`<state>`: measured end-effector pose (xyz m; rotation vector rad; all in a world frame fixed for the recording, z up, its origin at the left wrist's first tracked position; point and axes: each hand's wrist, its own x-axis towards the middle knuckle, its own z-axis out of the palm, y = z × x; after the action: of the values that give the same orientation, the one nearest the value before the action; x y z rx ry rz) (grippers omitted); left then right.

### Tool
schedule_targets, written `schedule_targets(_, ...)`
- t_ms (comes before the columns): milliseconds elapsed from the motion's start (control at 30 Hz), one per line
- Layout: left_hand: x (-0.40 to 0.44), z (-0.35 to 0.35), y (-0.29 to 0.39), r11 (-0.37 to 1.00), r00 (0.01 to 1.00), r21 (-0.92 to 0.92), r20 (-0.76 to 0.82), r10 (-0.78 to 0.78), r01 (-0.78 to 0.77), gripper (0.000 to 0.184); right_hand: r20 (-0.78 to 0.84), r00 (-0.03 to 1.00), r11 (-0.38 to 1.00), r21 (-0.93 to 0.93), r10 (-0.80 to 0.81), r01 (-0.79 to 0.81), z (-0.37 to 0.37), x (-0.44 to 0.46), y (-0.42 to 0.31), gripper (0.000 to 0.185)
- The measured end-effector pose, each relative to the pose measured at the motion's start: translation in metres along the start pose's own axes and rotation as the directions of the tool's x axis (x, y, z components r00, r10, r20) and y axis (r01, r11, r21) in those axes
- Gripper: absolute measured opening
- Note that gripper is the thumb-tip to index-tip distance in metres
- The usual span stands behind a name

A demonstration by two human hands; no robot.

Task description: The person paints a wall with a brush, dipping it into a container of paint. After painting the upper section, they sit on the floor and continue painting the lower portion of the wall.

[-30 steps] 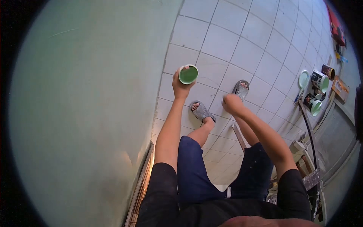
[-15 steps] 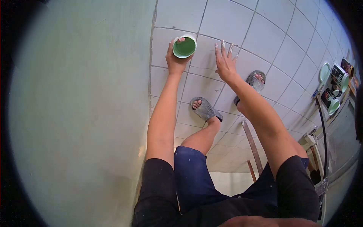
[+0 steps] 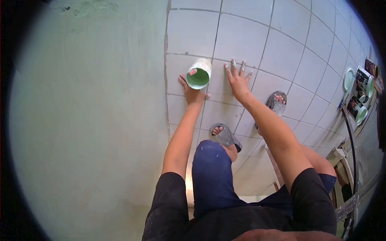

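My left hand (image 3: 194, 94) grips a whitish tub (image 3: 204, 63) with a smooth green inside. One fingertip hooks over the rim, while other fingers lie apart around the near side. Its mouth tilts toward me, and part of its outer wall shows smeared white. I cannot tell whether the tub touches the tiles. To the right, my right hand (image 3: 240, 82) is stretched out with fingers spread and nothing in it. White residue coats its fingertips. It is over the tiled floor (image 3: 241, 36), and contact with the tiles is unclear.
A pale green wall (image 3: 88, 120) runs along the left. My sandalled feet (image 3: 225, 135) stand below the hands. At far right are open containers (image 3: 358, 110), a round lid (image 3: 349, 79) and a dark hose or cable (image 3: 351, 136).
The tub has tipped so that its outer side shows behind the mouth. Both hands appear lower in view, and my right hand stays spread. The whole view has shifted too.
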<state>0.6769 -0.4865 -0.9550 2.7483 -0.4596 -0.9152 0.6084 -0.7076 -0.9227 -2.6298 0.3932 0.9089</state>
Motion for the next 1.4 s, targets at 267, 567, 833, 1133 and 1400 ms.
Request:
schedule_targets(267, 0.002, -0.017, 0.007, 0.996, 0.994, -0.022, -0.068, 0.083, -0.085, 0.146, -0.009, 1.0, 0.999, -0.02, 0.024, -0.025, 0.003, 0.001, 0.004, 0.1)
schedule_targets(567, 0.001, -0.02, 0.01, 0.992, 1.0, 0.126, 0.007, -0.008, 0.007, 0.151, -0.198, 0.98, 0.998, 0.063, 0.033, -0.021, 0.075, 0.019, 0.043, 0.08)
schedule_targets(833, -0.012, -0.014, 0.001, 0.973, 0.996, 0.23, -0.07, 0.054, -0.036, 0.145, -0.317, 0.947, 0.998, 0.058, 0.051, -0.034, 0.053, -0.101, 0.051, 0.079)
schedule_targets(1133, -0.019, 0.014, -0.019, 0.951, 0.919, 0.27, -0.317, 0.236, -0.151, 0.131, -0.441, 0.889, 0.991, 0.105, 0.125, -0.087, 0.029, -0.128, 0.031, 0.078)
schedule_targets(1400, -0.011, 0.046, -0.035, 0.977, 0.81, 0.208, -0.565, 0.159, -0.046, 0.112, -0.322, 0.944, 0.996, 0.075, 0.07, -0.048, 0.091, -0.123, -0.004, 0.076)
